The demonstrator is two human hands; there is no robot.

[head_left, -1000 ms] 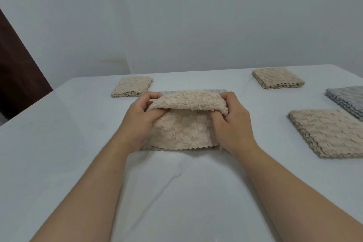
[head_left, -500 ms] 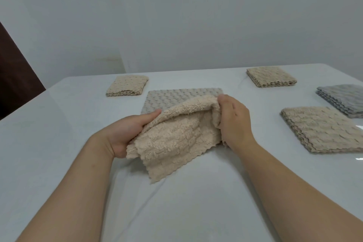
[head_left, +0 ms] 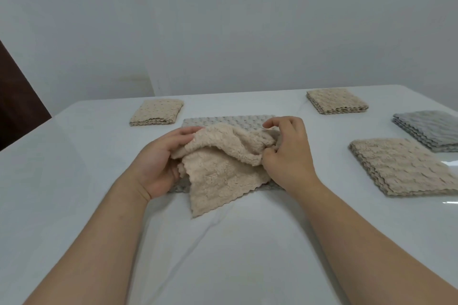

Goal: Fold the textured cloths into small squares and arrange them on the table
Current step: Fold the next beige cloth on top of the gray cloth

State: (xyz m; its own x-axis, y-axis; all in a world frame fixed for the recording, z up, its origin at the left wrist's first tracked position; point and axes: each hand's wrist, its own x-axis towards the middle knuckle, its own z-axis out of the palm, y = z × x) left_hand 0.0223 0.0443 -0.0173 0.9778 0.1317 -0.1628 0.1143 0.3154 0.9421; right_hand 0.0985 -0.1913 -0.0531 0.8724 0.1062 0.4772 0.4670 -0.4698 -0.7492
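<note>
Beige cloth (head_left: 218,176) held bunched over grey cloth (head_left: 228,122); left hand (head_left: 158,163) and right hand (head_left: 287,158) fingers clamped on its opposite edges, probably to spread it flat for folding.

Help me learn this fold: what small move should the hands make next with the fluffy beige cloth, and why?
Probably spread the fluffy beige cloth flat: it hangs crumpled between the left hand and right hand, one corner drooping onto the white table, so no edges line up.
</note>
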